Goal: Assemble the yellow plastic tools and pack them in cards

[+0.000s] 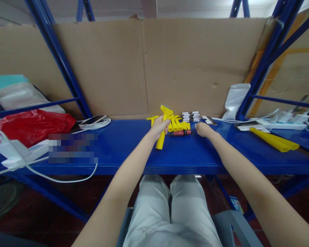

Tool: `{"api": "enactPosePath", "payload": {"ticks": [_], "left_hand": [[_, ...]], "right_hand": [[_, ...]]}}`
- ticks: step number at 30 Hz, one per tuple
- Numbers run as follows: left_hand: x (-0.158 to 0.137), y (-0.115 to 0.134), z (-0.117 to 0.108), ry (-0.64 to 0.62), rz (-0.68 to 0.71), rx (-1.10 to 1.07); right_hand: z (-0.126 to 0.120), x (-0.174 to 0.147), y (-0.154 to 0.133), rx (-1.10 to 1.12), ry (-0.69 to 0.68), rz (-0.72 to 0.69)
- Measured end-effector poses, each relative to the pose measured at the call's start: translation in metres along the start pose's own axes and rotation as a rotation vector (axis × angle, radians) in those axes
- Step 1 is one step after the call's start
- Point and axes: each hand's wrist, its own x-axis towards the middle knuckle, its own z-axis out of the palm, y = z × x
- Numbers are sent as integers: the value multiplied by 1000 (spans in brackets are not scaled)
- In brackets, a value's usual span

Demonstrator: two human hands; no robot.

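Observation:
My left hand is wrapped round the handle of a yellow scraper, held tilted with its wide head up and away from me. Beyond and right of that hand lie several more yellow scrapers. A red-and-black screwdriver rests crosswise in front of them. My right hand is closed at the tabletop, just right of the screwdriver. Something small and pale shows at its fingertips, too small to name. Behind, between the hands, sits a stack of small black-and-white pieces.
Long yellow pieces lie on the blue table at the right, near a power strip. A red plastic bag and white cables lie left. Cardboard walls the back; blue posts flank it.

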Motion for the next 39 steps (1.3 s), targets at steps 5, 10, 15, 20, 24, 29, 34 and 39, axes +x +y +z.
{"api": "enactPosePath", "payload": {"ticks": [5, 10, 15, 20, 24, 29, 34, 39], "left_hand": [[-4, -3, 6, -168, -240, -63], [-3, -7, 9, -252, -312, -59], [-4, -8, 10, -288, -328, -31], [-5, -9, 12, -286, -312, -16], [-7, -8, 12, -319, -307, -16], [-9, -6, 11, -353, -321, -22], [-8, -6, 10, -356, -323, -43], [-7, -8, 10, -331, -338, -93]], "right_hand": [[-1, 0, -7, 423, 151, -24], [-3, -7, -30, 1043, 162, -134], [-6, -15, -48, 1219, 96, -188], [-6, -18, -53, 1239, 62, -205], [-6, -19, -55, 1200, 80, -185], [-9, -21, -57, 1170, 97, -143], [-10, -22, -58, 1167, 100, -156], [-7, -18, -56, 1172, 131, -214]]}}
